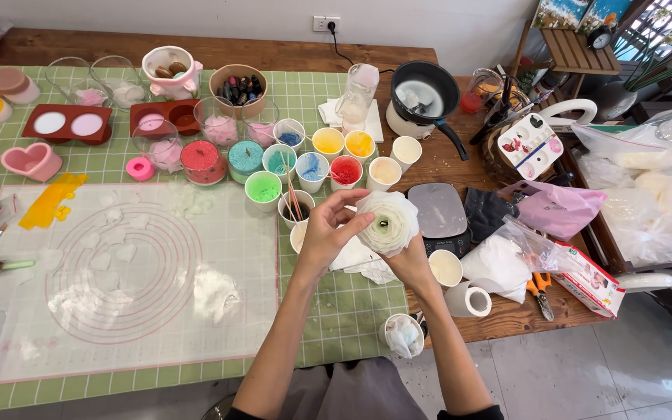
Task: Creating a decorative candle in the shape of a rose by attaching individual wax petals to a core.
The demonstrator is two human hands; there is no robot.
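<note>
Above the table's near edge, centre frame: both hands hold up a white layered wax flower with a dark green centre [387, 223]. Right hand [412, 260] cups it from below at 5 o'clock, fingers curled shut around the base (mostly hidden behind the petals), probably carrying the weight. Left hand [328, 232] comes in from 9 o'clock, thumb and fingertips lightly closed on the outer petal edge, a pinch rather than a full grasp, which suits pressing a thin petal without crushing it.

Flower is off the surface, held just over a wad of white tissue paper [361, 258].

Around it:
- 12 o'clock: cluster of small white paper cups of coloured wax [328, 143] (yellow, blue, red, green), within easy reach.
- 10 o'clock: cup of thin wooden sticks [293, 204].
- 3 o'clock: grey flat digital scale [439, 210], then an empty white cup [446, 267].
- 9 o'clock: translucent silicone work mat with ring markings [130, 272], loose white wax petals scattered on it, likely stock.
- 1 o'clock: black melting pot with handle [424, 92], kept back near the wall socket.
</note>
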